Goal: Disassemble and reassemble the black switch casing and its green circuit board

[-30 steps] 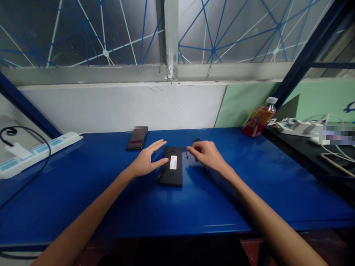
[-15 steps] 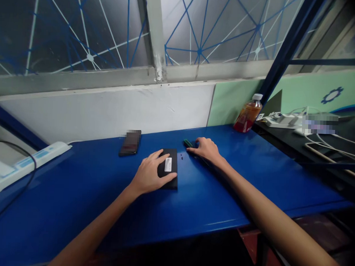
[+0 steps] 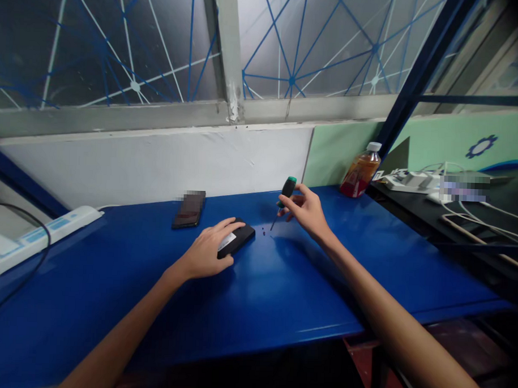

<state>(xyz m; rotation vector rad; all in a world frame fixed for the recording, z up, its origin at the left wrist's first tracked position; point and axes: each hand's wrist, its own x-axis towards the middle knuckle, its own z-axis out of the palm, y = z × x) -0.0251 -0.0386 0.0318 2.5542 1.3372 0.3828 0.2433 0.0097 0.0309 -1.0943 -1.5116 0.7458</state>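
Observation:
A screwdriver (image 3: 288,187) with a black and green handle is held in my right hand (image 3: 308,210), its thin shaft pointing down close above the table. My left hand (image 3: 208,249) grips a flat black box-shaped device (image 3: 243,235) with a white label (image 3: 227,241), fingers over its top and thumb on the near side. Between the device and the screwdriver tip lie a few tiny dark pieces, perhaps screws (image 3: 264,232). All of this is on or over the blue table (image 3: 281,296).
A dark phone (image 3: 189,209) lies at the back left. Along the left edge runs a white power strip (image 3: 40,240) with a black cable. A drink bottle (image 3: 362,170) stands at the back right, beside a black surface holding white adapters (image 3: 416,178) and cables.
My right hand has lifted the screwdriver off the table and holds it nearly upright. Under my left hand the black device has turned and moved slightly left.

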